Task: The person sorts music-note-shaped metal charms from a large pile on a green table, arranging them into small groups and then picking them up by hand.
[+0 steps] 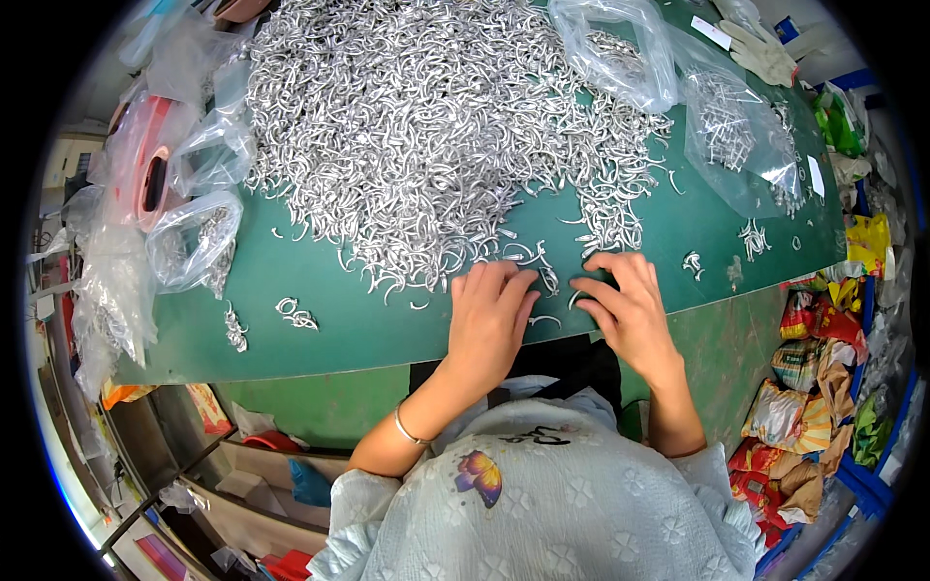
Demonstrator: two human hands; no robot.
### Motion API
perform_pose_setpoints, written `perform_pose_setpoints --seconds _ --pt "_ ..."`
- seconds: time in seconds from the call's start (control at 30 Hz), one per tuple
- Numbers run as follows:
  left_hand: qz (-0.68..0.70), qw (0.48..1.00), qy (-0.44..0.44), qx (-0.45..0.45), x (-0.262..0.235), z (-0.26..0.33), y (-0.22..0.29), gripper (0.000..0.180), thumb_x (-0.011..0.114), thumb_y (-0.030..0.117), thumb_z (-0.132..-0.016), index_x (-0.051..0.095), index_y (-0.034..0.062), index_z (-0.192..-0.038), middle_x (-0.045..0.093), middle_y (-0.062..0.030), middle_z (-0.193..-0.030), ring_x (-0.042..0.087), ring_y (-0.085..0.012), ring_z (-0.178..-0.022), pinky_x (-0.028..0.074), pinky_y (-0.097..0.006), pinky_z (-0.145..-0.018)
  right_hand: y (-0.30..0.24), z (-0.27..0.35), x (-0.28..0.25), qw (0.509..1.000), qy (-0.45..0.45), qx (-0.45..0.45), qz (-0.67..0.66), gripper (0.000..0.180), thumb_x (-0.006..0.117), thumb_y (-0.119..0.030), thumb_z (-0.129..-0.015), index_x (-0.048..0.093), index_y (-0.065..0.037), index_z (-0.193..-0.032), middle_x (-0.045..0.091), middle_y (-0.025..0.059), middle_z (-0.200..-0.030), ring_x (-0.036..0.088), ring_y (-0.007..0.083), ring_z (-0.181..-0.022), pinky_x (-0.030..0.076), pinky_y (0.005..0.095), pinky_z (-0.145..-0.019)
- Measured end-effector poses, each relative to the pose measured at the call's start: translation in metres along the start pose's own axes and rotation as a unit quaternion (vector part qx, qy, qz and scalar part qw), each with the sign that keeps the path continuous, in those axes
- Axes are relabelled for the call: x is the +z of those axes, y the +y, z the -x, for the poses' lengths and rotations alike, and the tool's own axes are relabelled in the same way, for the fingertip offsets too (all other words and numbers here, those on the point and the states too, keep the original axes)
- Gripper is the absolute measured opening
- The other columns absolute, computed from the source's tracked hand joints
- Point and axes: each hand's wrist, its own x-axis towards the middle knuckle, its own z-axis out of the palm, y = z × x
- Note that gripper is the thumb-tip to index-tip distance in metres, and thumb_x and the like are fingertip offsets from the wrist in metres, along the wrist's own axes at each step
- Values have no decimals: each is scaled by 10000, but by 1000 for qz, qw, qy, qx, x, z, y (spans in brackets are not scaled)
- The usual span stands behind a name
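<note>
huge silvery pile of curved metal bits (407, 126) on the green tabletop (368, 334) | left hand (489, 315) at its front edge, fingers curled, can't tell if gripping | right hand (625, 308) apart, thumb by one piece (573, 299), grip unclear tbh

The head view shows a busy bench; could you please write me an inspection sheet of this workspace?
Surface: green table, mostly covered toward its far side.
Work items: large pile of curved silvery metal parts; small separate clusters near the left end and right end; one loose part between the hands.
Clutter: clear bags at both ends, the right one holding metal pieces; pale glove at far right.
Hands: left hand at the pile's near edge; right hand with a small part at its fingertips; firm grip cannot be told for either.
Cables: nothing seen.
Surroundings: green floor; colourful packages stacked at right.
</note>
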Motion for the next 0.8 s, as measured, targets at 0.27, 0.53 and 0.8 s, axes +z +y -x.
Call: perform_pose_setpoints --seconds 0.27,0.53,0.8 --pt "17 1000 -5 -3 -1 -1 6 317 721 40 -699 618 59 -999 536 -53 -918 504 -232 -830 342 -345 -729 15 7 3 991 54 85 -85 127 663 -30 -759 600 -17 -868 554 62 -812 516 197 -765 391 301 -679" --pt "14 1000 13 -11 -3 1 -1 286 701 22 -720 617 57 -991 547 -53 -942 516 -231 -857 344 -345 -756 16 2 -9 640 51 288 -711 190 520 -105 -932 550 24 -1069 521 36 -817 464 106 -715 382 211 -626" --pt "-43 999 25 -17 -4 -9 -4 270 693 51 -739 617 72 -997 547 -52 -930 514 -227 -878 330 -351 -750 -2 -33 1 972 -28 136 -188 189 662 -55 -802 577 -63 -971 514 46 -733 506 200 -586 395 332 -528"
